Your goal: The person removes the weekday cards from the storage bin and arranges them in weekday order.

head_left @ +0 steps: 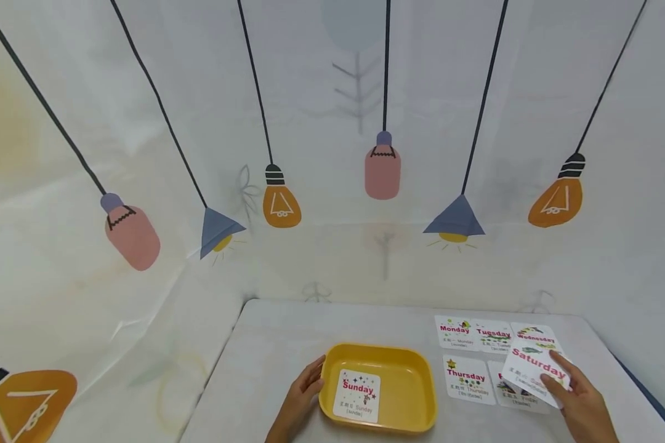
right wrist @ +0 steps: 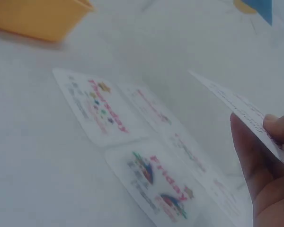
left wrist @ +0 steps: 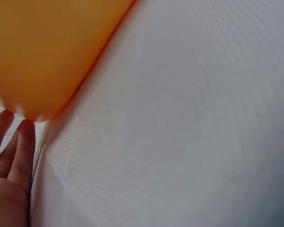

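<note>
My right hand pinches the white Saturday card between thumb and fingers, holding it tilted above the right end of the laid-out cards. Beneath it, the Friday card is partly covered in the head view but readable in the right wrist view. The Thursday card lies beside it. Behind are the Monday card, Tuesday card and Wednesday card. With fairly straight fingers, my left hand touches the left side of a yellow tray. Inside that tray lies the Sunday card.
A white-covered table carries the tray and cards. Close behind and to the left stand white sheets printed with hanging lamps and bulbs. The table's left edge runs near my left hand.
</note>
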`<state>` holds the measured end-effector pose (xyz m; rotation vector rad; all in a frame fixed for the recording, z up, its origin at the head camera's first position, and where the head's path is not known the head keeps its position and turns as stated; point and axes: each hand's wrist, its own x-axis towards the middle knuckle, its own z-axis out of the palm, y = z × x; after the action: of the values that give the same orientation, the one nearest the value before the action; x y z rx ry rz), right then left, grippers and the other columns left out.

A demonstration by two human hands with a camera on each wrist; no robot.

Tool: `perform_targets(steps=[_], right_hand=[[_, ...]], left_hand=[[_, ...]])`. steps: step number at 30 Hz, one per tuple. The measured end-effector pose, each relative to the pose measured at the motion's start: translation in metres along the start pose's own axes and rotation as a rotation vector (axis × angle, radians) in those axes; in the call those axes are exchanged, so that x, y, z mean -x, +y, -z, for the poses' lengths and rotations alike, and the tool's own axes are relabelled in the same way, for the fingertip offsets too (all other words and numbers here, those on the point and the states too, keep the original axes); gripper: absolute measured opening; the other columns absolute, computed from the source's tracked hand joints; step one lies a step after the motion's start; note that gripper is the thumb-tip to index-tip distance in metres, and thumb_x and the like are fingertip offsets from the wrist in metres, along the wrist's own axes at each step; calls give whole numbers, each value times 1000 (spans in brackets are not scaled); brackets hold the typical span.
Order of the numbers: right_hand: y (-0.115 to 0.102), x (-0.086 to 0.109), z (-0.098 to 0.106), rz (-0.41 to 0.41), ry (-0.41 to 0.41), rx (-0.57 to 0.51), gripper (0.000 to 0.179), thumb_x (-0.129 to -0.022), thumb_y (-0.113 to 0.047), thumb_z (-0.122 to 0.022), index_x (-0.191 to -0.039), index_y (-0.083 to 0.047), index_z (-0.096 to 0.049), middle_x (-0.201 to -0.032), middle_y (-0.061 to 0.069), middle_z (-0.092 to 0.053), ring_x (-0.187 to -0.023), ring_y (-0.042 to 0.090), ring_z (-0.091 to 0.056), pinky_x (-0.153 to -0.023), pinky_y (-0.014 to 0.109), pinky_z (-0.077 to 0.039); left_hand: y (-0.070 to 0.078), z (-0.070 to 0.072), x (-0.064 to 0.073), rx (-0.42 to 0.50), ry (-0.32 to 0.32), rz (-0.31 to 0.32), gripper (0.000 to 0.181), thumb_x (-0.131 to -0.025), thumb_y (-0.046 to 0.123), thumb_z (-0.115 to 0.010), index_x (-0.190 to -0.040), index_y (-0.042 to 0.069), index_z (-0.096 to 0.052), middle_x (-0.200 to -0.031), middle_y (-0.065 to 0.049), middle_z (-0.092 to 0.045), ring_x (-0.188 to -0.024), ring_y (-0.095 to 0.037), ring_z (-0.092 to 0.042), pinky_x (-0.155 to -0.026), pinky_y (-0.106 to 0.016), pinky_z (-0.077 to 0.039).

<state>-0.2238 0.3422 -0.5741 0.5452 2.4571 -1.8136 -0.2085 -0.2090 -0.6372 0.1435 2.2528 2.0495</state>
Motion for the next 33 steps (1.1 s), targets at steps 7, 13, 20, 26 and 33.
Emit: perform_targets(steps=[7,13,20,26,33], right_hand=[[3,-25,36,160,-40,175,76,-101,-47,-52,-162,-23,-13,-157,35,-18,-83,-23,-48,-75,17,-58],[-4,-47,59,292,-60,396,74,-102,-46,-52,-158,-8,-24,-153,42,-21,-91,-4,-56,-71,14,-55],[2,-67,71,246,-159,471,72,-101,-39,-56,-152,4,-28,-148,44,-23,-109,39,-56,-71,17,-52],[12,-83,72,133,-205,469,68,-97,-23,-59,-149,7,-28,-143,43,-28,-111,45,-53,-82,41,-55],[25,-89,64,33,-168,513,61,-92,-11,-60,-145,6,-35,-135,41,-38,-102,41,-52,-80,46,-49]], left_hand=[[3,6,-1,-28,50,-34,54,-104,32,-53,-153,15,-41,-158,-15,-40,-143,-35,-42,-102,-21,-49],[3,8,-3,-33,84,-19,56,-102,36,-55,-153,16,-41,-158,-13,-41,-143,-33,-43,-102,-22,-50],[1,8,-2,-14,78,5,59,-101,40,-57,-153,17,-41,-158,-13,-40,-143,-33,-43,-101,-24,-51],[2,7,-4,-12,70,1,58,-102,38,-56,-153,16,-41,-158,-15,-40,-142,-33,-44,-100,-21,-51],[3,5,-3,-5,71,30,59,-101,39,-57,-153,17,-41,-158,-13,-40,-144,-34,-42,-103,-27,-51]])
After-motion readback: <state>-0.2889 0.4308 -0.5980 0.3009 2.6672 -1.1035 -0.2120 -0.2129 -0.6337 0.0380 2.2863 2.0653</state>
